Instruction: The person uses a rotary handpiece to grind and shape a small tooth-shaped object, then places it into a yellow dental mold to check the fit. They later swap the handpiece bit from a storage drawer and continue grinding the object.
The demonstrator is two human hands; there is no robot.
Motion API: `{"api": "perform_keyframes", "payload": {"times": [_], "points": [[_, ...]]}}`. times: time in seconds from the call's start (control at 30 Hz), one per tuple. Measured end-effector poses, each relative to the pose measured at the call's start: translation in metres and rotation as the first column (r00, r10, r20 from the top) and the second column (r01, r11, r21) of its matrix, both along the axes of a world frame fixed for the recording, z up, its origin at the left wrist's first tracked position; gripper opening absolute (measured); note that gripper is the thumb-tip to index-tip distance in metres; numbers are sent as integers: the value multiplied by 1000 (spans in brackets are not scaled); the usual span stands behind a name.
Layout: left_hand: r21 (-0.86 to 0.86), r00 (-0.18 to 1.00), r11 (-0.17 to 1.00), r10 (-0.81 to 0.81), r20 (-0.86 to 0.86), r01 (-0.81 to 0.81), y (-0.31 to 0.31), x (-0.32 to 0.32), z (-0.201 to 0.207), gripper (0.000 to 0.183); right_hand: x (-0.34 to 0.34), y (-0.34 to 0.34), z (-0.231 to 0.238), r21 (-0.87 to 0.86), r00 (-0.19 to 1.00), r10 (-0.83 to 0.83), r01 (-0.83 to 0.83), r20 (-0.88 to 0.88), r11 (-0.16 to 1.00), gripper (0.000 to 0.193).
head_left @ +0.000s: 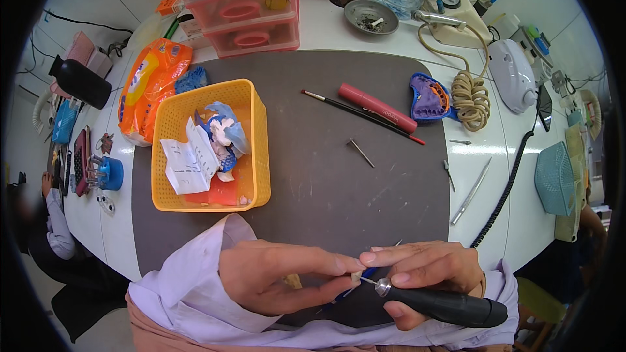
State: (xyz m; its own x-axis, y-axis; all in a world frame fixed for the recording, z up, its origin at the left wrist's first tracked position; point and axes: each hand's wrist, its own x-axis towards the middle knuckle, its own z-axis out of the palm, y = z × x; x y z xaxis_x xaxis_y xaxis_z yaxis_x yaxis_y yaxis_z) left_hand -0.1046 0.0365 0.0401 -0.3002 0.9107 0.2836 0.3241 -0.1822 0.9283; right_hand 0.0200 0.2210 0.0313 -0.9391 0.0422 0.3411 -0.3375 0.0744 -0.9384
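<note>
My left hand (270,274) pinches a small off-white piece (356,276) between thumb and fingertips; it looks like a dental crown, though its shape is largely covered. In my right hand (450,264) lies a black rotary handpiece (450,306) with a silver collar. Its thin bur (368,280) points left and meets the small piece or stops just short of it. The right fingertips rest by the left ones. Below the left palm shows part of a yellowish lump (293,281). Something blue (344,294), mostly hidden, lies beneath the hands.
A yellow basket (261,150) holds paper and an impression tray. On the grey mat (313,202) lie a brush (365,117), a pink tube (378,107) and a bur (360,153). A purple-filled impression tray (429,96) and a coiled cord (471,101) sit right. Another person's sleeve (60,228) appears left.
</note>
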Motion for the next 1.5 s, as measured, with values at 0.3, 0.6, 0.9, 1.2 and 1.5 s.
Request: {"api": "perform_keyframes", "payload": {"times": [0.3, 0.6, 0.9, 1.2, 1.5], "points": [[-4, 999, 1000, 6, -37, -7, -1, -1, -1, 47, -1, 1, 1, 6, 1000, 22, -22, 20, 1000, 31], [-47, 969, 990, 136, 204, -129, -4, 9, -6, 21, 0, 2, 2, -10, 999, 31, -31, 31, 999, 31], [8, 1000, 1000, -11, -24, 11, -1, -1, 0, 48, 0, 2, 1, -31, 999, 39, -38, 34, 999, 30], [0, 999, 1000, -10, -31, 10, -1, -1, 0, 48, 2, 1, -1, -31, 999, 31, -30, 27, 999, 30], [-72, 982, 992, 117, 150, -108, -4, 7, -4, 19, 2, 3, 0, -31, 999, 41, -40, 30, 999, 31]]}}
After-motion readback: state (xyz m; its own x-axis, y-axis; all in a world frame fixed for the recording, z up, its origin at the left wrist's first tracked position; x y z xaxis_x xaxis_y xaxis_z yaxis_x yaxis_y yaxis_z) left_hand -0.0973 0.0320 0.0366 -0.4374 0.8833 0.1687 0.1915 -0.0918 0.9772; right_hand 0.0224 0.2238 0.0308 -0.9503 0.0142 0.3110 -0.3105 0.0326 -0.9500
